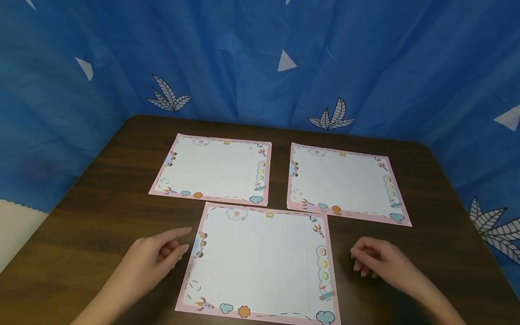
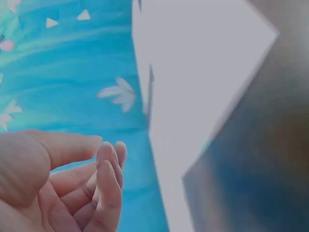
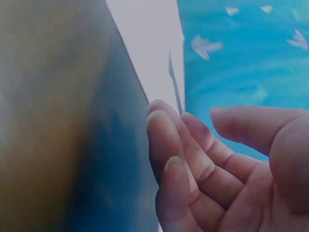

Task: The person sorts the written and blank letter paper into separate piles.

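Three sheets of white paper with pink cartoon borders lie on the dark wooden table. The nearest sheet lies between the two hands. Behind it are a back left sheet and a back right sheet. The left hand is just left of the nearest sheet, fingers loosely bent and holding nothing. To the right of that sheet, apart from it, the right hand hovers or rests with loosely curled fingers and nothing in them. In both wrist views the sheets appear as washed-out white shapes beyond the fingers.
The dark wooden table has rounded back corners. A blue curtain with white triangles and leaf prints hangs behind it and along its sides. A pale surface shows at the left edge.
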